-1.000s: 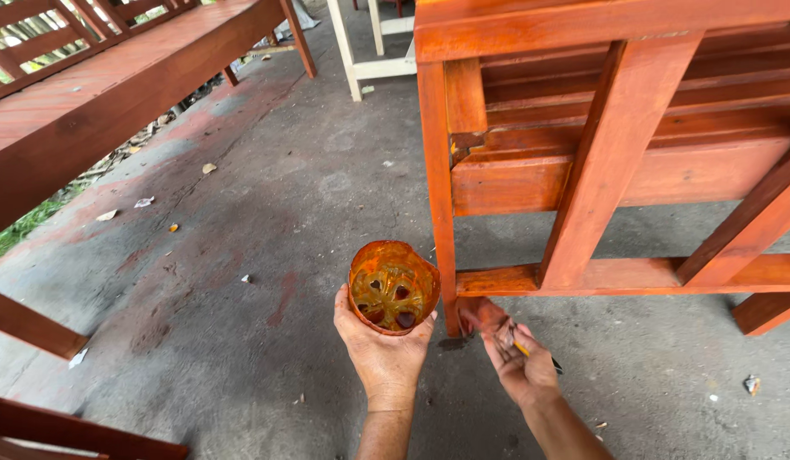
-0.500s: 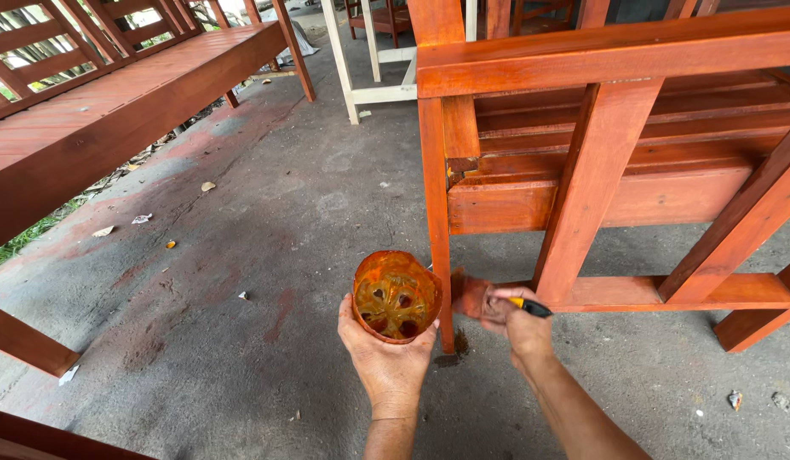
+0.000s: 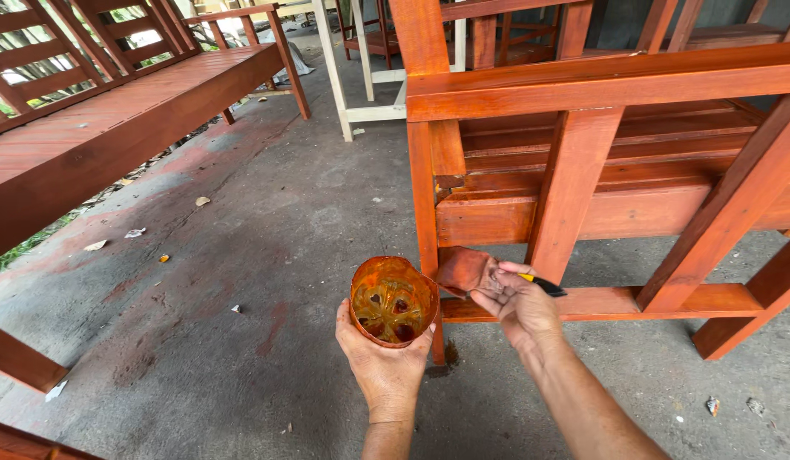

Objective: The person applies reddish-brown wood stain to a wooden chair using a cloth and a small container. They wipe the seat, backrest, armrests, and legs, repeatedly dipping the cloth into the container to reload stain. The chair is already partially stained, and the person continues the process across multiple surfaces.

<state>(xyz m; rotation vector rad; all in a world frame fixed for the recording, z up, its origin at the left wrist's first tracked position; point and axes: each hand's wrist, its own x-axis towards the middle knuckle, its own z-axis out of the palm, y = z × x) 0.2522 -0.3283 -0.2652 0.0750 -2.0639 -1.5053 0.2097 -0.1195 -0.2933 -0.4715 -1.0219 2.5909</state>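
Left hand (image 3: 379, 362) grip cups a cut-off orange-stained plastic cup (image 3: 393, 301) from below, mouth up so the stain stays in. Right hand (image 3: 521, 304) grip, just beside it, is clenched on a stain-soaked flat brush (image 3: 468, 270), bristles touching the reddish-orange wooden frame's leg (image 3: 424, 204) above the concrete floor (image 3: 241, 281).

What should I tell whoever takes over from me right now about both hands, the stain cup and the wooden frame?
Left hand: grip around the cut-off stain cup, held upright, a little dark stain in the bottom.
Right hand: grip on a brush, its stained head against the frame's front leg, low down.
Done: the wooden frame looks stained orange-red all over.
Left: the leg's bottom end and lower rail; check them. There is a drip spot on the concrete floor at the foot.
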